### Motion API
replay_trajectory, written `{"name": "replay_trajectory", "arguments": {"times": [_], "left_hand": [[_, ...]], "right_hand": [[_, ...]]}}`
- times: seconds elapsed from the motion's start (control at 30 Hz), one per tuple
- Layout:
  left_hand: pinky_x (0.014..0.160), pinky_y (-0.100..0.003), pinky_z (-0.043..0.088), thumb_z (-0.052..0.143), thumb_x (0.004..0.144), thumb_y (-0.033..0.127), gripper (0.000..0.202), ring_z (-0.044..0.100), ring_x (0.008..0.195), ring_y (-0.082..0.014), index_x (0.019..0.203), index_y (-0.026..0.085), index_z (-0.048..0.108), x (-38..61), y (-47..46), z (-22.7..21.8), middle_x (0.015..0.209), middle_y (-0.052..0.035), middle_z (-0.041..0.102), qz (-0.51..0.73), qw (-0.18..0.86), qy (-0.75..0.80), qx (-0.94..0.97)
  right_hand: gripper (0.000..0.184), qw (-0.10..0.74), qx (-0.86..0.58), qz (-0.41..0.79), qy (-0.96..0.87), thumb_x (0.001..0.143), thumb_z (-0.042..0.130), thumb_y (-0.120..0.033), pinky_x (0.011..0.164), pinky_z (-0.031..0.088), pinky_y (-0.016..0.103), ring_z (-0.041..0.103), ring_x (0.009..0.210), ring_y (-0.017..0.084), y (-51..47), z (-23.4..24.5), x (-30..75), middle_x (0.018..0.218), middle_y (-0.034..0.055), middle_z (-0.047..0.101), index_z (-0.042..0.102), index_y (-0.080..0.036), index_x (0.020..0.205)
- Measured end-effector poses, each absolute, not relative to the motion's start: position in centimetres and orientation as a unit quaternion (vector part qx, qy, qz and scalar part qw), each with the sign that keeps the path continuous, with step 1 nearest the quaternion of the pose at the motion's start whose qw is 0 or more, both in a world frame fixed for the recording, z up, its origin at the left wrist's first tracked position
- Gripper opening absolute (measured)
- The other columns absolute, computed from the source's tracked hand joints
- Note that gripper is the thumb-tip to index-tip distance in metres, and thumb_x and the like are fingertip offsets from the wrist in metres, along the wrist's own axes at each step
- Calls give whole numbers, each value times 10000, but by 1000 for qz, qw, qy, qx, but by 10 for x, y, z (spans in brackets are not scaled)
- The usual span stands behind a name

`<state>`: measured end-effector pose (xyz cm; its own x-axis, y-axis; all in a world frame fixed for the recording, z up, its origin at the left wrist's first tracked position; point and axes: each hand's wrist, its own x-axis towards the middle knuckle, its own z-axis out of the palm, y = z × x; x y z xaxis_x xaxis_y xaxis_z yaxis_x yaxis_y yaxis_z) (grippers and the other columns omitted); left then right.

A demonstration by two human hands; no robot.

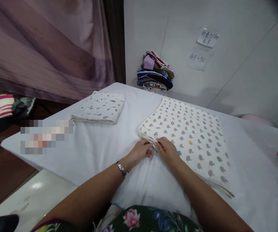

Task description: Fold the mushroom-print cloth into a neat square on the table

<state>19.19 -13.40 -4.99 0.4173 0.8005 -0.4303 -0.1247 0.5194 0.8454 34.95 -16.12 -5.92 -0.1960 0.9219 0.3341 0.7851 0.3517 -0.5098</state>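
A mushroom-print cloth [189,129] is laid in layers on the right part of the white table cover [92,151]. Its near left corner is gripped by both hands: the layered edge is pinched by the thumb and fingers of the left hand [142,150], and is held just beside them by the right hand [169,151]. A smaller folded cloth [105,108] is placed to the left, well apart. Beyond the far edge, clothes [155,72] are piled near the wall [177,19].

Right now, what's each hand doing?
Left hand: closed on the near edge of the mushroom-print cloth.
Right hand: closed on the same edge, beside the left.
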Motion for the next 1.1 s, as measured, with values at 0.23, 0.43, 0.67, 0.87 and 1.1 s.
{"name": "replay_trajectory", "arguments": {"times": [0.23, 0.43, 0.67, 0.87, 1.1], "left_hand": [[452, -198, 432, 555, 740, 125, 43, 595, 515, -119, 781, 130, 566, 200, -135, -42, 638, -34, 619, 273, 730, 483, 399], [485, -194, 438, 585, 689, 156, 64, 612, 601, -128, 749, 146, 564, 186, -151, -40, 713, -42, 632, 302, 745, 464, 370], [491, -200, 428, 568, 695, 130, 110, 578, 554, -100, 804, 130, 569, 186, -151, -44, 719, -33, 625, 340, 759, 433, 348], [476, -204, 415, 553, 722, 144, 89, 563, 519, -98, 806, 128, 578, 187, -151, -46, 678, -20, 615, 333, 755, 431, 364], [494, -209, 443, 583, 776, 246, 143, 584, 540, -112, 801, 105, 590, 182, -149, -47, 685, -57, 629, 341, 785, 383, 347]], "right_hand": [[226, 307, -568, 81, -759, 920, 377, -219, 745, 456, 279, 570, 871, 167, -166, -51, 346, 932, 47, 610, 587, -218, 1003], [285, 303, -563, -6, -769, 930, 340, -193, 781, 463, 300, 565, 934, 191, -174, -43, 343, 992, 90, 618, 573, -190, 1094], [297, 209, -527, -32, -823, 888, 376, -102, 758, 476, 321, 567, 926, 211, -172, -54, 335, 1007, 105, 625, 590, -179, 1080], [291, 223, -542, -53, -809, 870, 415, -97, 753, 468, 316, 563, 913, 212, -174, -51, 336, 1007, 104, 623, 589, -173, 1091], [277, 204, -520, -23, -829, 896, 385, -100, 743, 460, 311, 552, 893, 206, -175, -54, 334, 984, 107, 614, 588, -151, 1076]]}}
